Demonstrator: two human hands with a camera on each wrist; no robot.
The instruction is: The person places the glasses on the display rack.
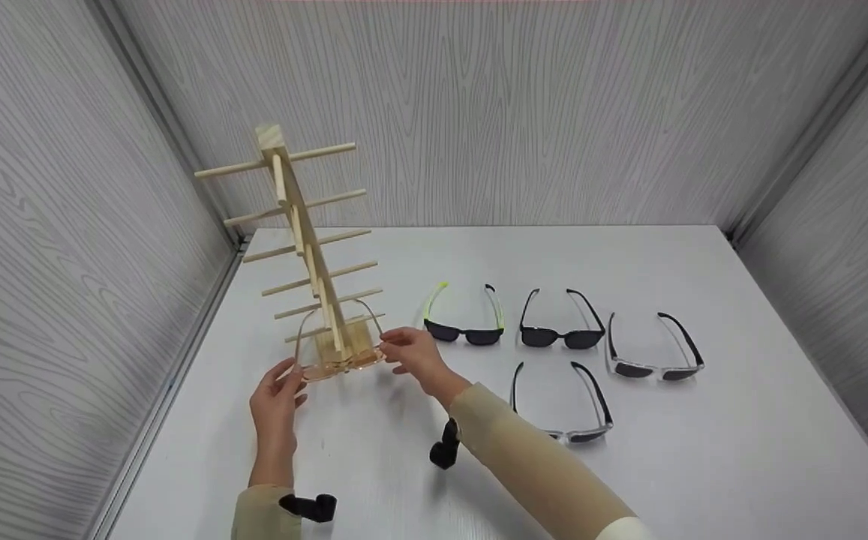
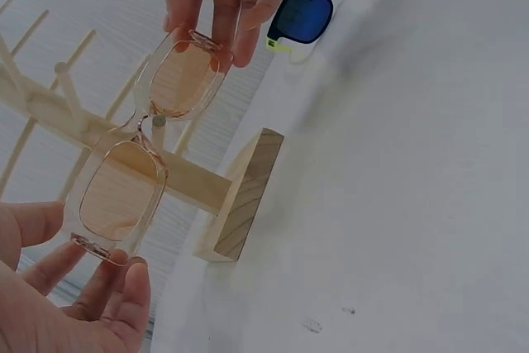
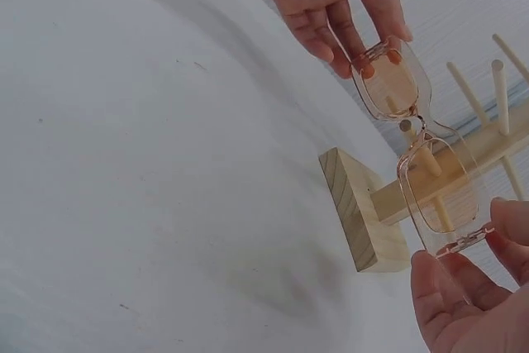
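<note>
Clear-framed glasses with peach-tinted lenses (image 1: pixel 366 358) are held between both hands, low in front of a wooden peg rack (image 1: pixel 316 255). My left hand (image 1: pixel 276 397) pinches one end of the frame near its hinge. At the other hinge, my right hand (image 1: pixel 418 360) pinches with thumb and fingers. The temples are unfolded and point back past both sides of the rack's post. In the left wrist view, the bridge of the glasses (image 2: pixel 142 126) overlaps the end of a short front peg (image 2: pixel 159 121). The rack's block base (image 3: pixel 351 212) stands just below and behind the lenses.
To the right lie black sunglasses with yellow temples (image 1: pixel 482 337), all-black sunglasses (image 1: pixel 542 337), and two clear-fronted pairs with dark temples, one farther right (image 1: pixel 632 370) and one nearer (image 1: pixel 590 435). Grey wood-grain panels (image 1: pixel 479 112) enclose the white table (image 1: pixel 704 465).
</note>
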